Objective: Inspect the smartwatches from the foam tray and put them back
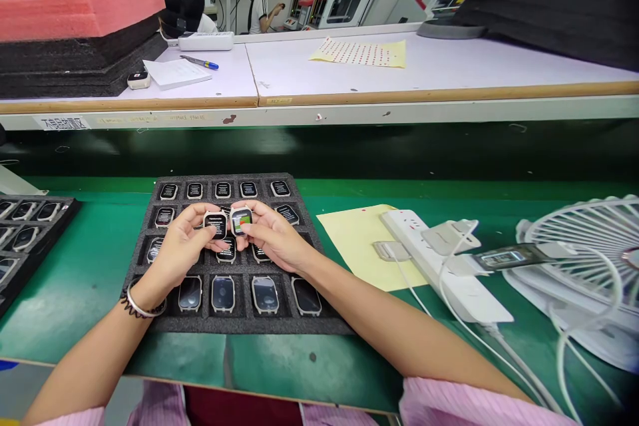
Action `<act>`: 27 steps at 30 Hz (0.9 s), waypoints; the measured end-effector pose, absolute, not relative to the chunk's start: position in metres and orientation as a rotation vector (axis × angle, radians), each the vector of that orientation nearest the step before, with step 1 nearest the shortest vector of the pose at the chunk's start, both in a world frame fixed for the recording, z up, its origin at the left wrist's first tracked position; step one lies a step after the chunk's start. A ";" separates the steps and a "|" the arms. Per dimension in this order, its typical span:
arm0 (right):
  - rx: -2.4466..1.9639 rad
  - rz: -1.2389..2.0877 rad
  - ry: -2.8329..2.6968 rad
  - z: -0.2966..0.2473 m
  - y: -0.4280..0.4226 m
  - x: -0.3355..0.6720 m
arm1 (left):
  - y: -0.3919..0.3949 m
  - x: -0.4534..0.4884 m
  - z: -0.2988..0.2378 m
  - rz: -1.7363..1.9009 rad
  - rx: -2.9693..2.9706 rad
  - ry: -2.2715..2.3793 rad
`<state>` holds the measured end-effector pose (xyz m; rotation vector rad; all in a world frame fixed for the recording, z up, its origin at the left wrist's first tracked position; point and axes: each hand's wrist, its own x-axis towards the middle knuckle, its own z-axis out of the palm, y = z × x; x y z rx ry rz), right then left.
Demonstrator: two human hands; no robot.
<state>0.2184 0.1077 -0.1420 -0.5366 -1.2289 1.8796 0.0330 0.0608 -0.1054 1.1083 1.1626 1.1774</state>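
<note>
My left hand (182, 243) is closed around a smartwatch case (215, 225) whose dark screen shows lines of white text. Right beside it, my right hand (274, 234) grips another smartwatch case (241, 220), lit with a coloured picture, its thumb on the lower part of the screen. Neither watch has a strap. Both are held above a black foam tray (229, 325) with rows of square pockets. Watches with text on their screens sit in the far rows, and in the nearest row lie watches with dark screens, such as one watch (223, 293). My hands hide some middle pockets.
Another foam tray of watches (30, 226) lies at the left. To the right are a yellow sheet (349, 239), a white power strip (424, 259) with cables and a white fan (589, 259). Foam sheets (80, 13) are stacked on the shelf; two people are beyond.
</note>
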 end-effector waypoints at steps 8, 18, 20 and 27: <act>-0.503 1.829 -1.288 -0.143 0.107 0.218 | 0.060 0.033 -0.106 1.203 1.134 1.131; -0.604 1.866 -1.199 -0.142 0.108 0.217 | 0.059 0.034 -0.104 1.142 1.050 1.138; -0.600 1.873 -1.199 -0.141 0.108 0.217 | 0.059 0.033 -0.104 1.144 1.049 1.131; -0.572 1.850 -1.245 -0.142 0.107 0.218 | 0.059 0.033 -0.102 1.138 1.072 1.103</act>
